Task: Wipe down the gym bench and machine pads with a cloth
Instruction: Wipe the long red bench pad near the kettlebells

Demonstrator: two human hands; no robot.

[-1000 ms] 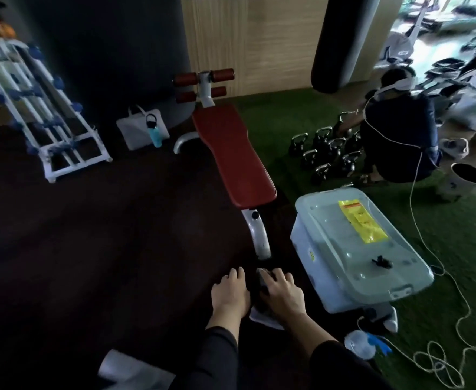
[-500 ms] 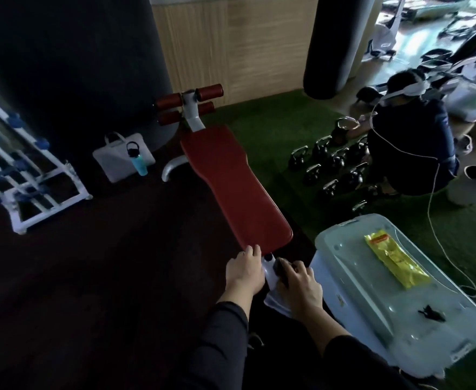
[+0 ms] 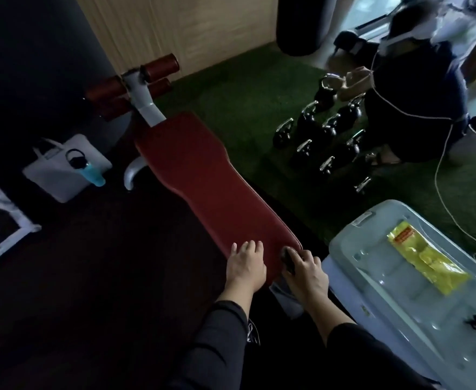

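Red gym bench pad (image 3: 203, 187) runs diagonally from the foam rollers (image 3: 158, 67) at far end down to the near end by the hands. Left hand (image 3: 245, 267) lies flat on the pad's near edge, fingers (image 3: 249, 247) straight and slightly spread, holding nothing. Right hand (image 3: 305, 273) sits at the pad's near right corner, fingers curled round a dark object (image 3: 287, 258); too dim to tell what it is. A pale cloth (image 3: 283, 295) hangs under the right hand, below the pad's end edge. Pad surface beyond the hands is bare all the way up. Dark floor (image 3: 90, 263) left of the bench is open; white tote bag (image 3: 62, 167) with a teal bottle (image 3: 89, 168) sits well apart near the far left. Right side is tighter: clear plastic bin (image 3: 399, 291) just beside the right hand, yellow packet (image 3: 425, 257) on its lid. Kettlebells (image 3: 324, 130) stand on green turf (image 3: 245, 88) beyond, with another person (image 3: 416, 97) crouched next to them.
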